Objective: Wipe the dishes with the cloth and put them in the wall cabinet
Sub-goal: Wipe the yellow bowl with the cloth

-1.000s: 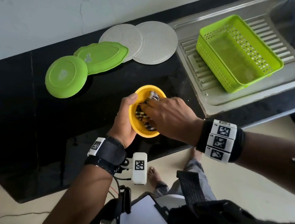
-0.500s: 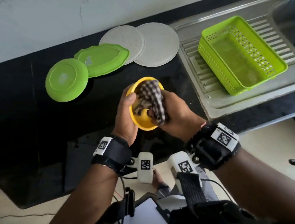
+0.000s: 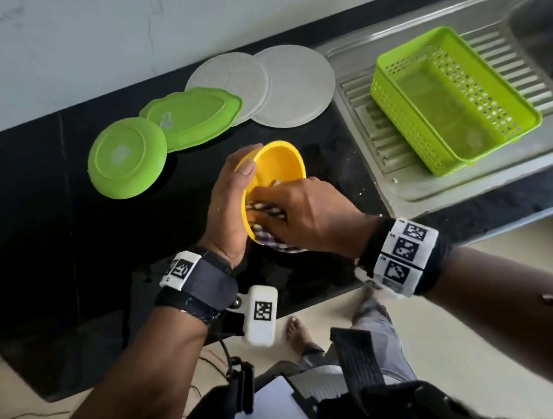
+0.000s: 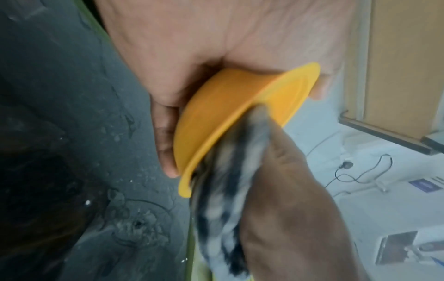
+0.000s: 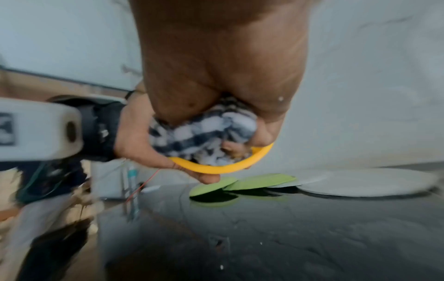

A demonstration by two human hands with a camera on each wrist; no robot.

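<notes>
left hand (image 3: 230, 211) grips yellow bowl (image 3: 280, 164) | right hand (image 3: 307, 216) clutches checked cloth (image 3: 270, 210) inside it

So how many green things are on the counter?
3. A round green plate on the left, a wavy-edged green plate overlapping it to the right, and a green basket on the sink's drainboard. None seem hidden.

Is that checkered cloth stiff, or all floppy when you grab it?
Probably floppy: the checkered cloth is scrunched into a wad in the right hand and bends to fit inside the yellow bowl. It likely weighs little, since curled fingers alone hold it. It seems unlikely to roll away.
</notes>
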